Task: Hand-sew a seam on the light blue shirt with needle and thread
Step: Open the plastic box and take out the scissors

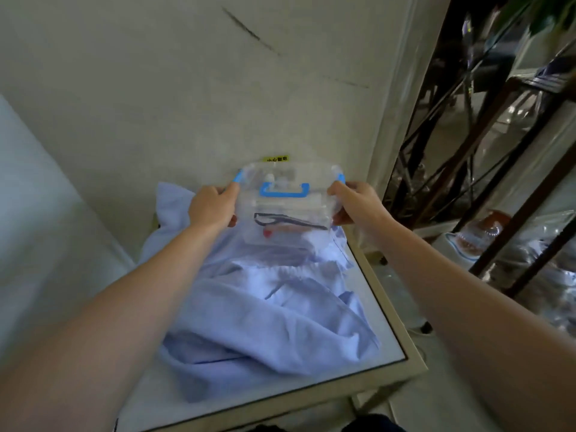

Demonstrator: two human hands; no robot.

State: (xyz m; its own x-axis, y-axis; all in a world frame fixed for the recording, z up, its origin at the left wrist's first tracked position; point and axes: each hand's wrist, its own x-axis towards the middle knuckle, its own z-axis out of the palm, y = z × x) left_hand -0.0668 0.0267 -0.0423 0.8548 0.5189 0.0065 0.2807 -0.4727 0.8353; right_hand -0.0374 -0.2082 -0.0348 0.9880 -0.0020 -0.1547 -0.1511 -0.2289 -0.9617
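The light blue shirt (268, 322) lies crumpled across the table (374, 307), up to its far edge. It looks soft, limp and light, best pinched close to the seam. Over its far end, the left hand (213, 210) and right hand (358, 204) each grip one side of a clear, rigid box (290, 201).

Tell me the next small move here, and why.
Probably set the clear storage box down on the table and flip its blue side latches open. The left hand and right hand grip its ends over the light blue shirt, lid apparently closed, so its contents can't be reached.
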